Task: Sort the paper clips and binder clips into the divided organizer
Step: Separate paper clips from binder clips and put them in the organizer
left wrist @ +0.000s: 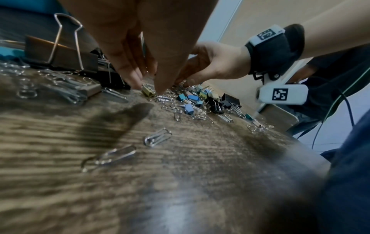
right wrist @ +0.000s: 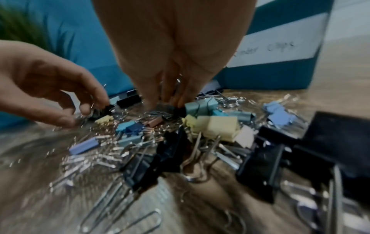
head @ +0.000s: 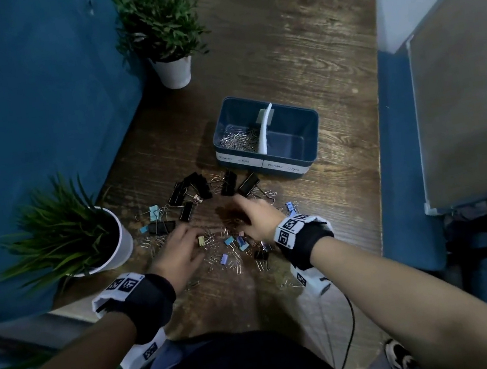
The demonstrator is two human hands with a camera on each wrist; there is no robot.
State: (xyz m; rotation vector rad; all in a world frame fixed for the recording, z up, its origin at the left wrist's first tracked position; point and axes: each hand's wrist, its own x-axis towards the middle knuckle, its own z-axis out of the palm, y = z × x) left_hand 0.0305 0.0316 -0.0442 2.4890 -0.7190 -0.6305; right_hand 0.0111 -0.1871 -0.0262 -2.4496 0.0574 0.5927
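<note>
The blue divided organizer (head: 310,129) stands on the wooden table; its left compartment holds silver paper clips (head: 238,140) and its right one shows only bare floor. In front lies a mixed pile of paper clips (head: 231,259), black binder clips (head: 194,185) and small coloured binder clips (right wrist: 218,126). My left hand (head: 195,239) reaches into the pile, fingertips (left wrist: 138,85) bunched beside a small yellow binder clip (left wrist: 148,92), thin wire glinting between them. My right hand (right wrist: 166,102) pinches down into a cluster of paper clips (right wrist: 158,114), with wire showing between its fingers.
Two potted plants in white pots stand at the left edge (head: 111,246) and the far left (head: 173,71). A blue wall runs along the left. The table's right edge (head: 381,194) drops to a blue seat. Loose paper clips (left wrist: 158,139) lie near me.
</note>
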